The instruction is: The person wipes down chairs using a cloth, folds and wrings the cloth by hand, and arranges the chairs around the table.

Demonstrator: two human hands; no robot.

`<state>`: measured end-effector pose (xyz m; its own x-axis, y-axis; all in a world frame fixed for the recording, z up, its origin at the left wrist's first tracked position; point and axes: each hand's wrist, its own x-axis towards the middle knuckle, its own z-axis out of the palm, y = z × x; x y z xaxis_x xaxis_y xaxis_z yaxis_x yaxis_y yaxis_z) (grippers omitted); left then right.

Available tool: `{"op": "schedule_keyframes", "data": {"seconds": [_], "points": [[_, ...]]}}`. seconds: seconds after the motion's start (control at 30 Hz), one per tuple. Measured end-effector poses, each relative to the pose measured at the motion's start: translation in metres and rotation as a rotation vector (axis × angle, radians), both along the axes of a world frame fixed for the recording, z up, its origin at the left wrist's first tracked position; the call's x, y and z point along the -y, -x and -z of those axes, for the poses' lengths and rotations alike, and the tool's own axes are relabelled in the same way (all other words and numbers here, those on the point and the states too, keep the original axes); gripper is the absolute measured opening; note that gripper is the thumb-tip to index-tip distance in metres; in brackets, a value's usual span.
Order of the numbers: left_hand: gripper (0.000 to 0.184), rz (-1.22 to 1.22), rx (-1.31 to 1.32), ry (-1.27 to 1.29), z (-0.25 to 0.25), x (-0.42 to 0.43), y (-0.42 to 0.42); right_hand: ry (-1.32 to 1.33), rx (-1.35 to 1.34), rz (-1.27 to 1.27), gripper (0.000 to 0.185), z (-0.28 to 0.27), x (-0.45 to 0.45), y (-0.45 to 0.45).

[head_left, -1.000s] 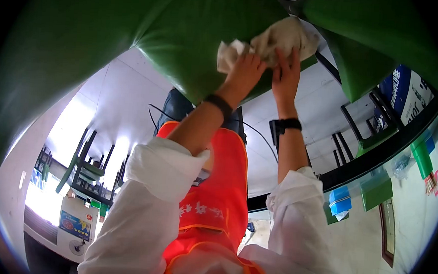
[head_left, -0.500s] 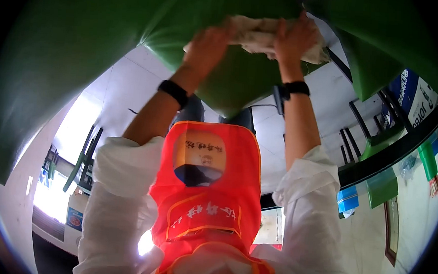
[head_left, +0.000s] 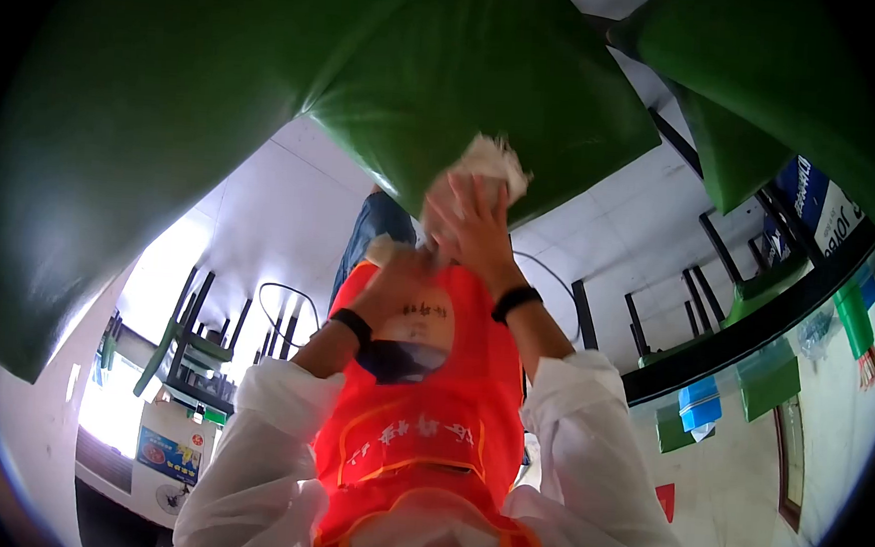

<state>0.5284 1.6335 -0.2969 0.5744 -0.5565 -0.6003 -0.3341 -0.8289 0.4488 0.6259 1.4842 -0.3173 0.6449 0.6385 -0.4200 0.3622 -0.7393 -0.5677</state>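
Note:
A pale, off-white cloth [head_left: 493,160] is bunched up between my hands, close to the front of my red apron [head_left: 430,393]. My right hand [head_left: 479,224] lies over the cloth, fingers spread across it and gripping it against the palm side. Lower and to the left, my left hand [head_left: 397,279] is curled at the cloth's other end; its fingers are smeared by motion, and a pale bit of cloth shows above them. Behind and above both hands hangs a corner of the green table cover [head_left: 529,89].
Another green-covered table [head_left: 770,83] stands at upper right. Dark-legged stools [head_left: 718,281] with green seats are on the right, and more stools [head_left: 189,328] are at left. A dark curved edge [head_left: 754,333] runs along the right. Pale tiled floor [head_left: 273,178] shows between.
Both hands have drawn back from the green table cover toward my apron, bringing the cloth along. The cloth was spread wide across the cover and is now bunched. The hands are closer together.

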Motion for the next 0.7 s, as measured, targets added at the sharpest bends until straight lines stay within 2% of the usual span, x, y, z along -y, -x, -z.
{"op": "schedule_keyframes", "data": {"seconds": [0.03, 0.1, 0.13, 0.2, 0.27, 0.33, 0.37, 0.47, 0.53, 0.57, 0.63, 0.7], "points": [[0.035, 0.001, 0.005, 0.005, -0.002, 0.004, -0.001, 0.005, 0.005, 0.001, 0.058, -0.002, 0.014, 0.011], [0.029, -0.149, 0.153, 0.280, -0.004, 0.024, -0.006, 0.108, 0.108, -0.142, 0.055, -0.004, 0.042, 0.019], [0.029, -0.161, 0.154, 0.276, -0.001, 0.030, -0.012, 0.105, 0.109, -0.154, 0.055, -0.001, 0.052, 0.013], [0.026, -0.064, -0.087, 0.230, 0.016, 0.034, -0.040, 0.110, 0.242, -0.351, 0.050, 0.015, 0.065, -0.002], [0.013, -0.333, 0.347, 0.138, 0.003, 0.029, -0.103, 0.072, 0.196, -0.332, 0.050, 0.028, 0.072, -0.020], [0.011, -0.360, 0.238, 0.115, 0.005, 0.010, -0.152, 0.050, 0.138, -0.217, 0.051, 0.031, 0.064, -0.048], [0.013, -0.327, 0.316, 0.076, 0.003, -0.002, -0.175, 0.056, 0.128, -0.123, 0.052, 0.030, 0.051, -0.071], [0.021, -0.261, 0.681, 0.029, 0.007, -0.035, -0.220, 0.121, 0.383, 0.057, 0.057, 0.043, 0.017, -0.143], [0.042, -0.371, 0.534, 0.023, 0.028, -0.056, -0.237, 0.121, 0.448, 0.116, 0.058, 0.048, 0.001, -0.182], [0.042, -0.365, 0.534, 0.028, 0.038, -0.066, -0.243, 0.117, 0.464, 0.159, 0.053, 0.044, -0.010, -0.200], [0.055, -0.327, 0.745, 0.015, 0.055, -0.081, -0.250, 0.114, 0.480, 0.203, 0.049, 0.044, -0.022, -0.209], [0.059, -0.257, 0.659, -0.050, 0.062, -0.082, -0.241, 0.201, 0.578, 0.253, 0.051, 0.044, -0.031, -0.208]]}}
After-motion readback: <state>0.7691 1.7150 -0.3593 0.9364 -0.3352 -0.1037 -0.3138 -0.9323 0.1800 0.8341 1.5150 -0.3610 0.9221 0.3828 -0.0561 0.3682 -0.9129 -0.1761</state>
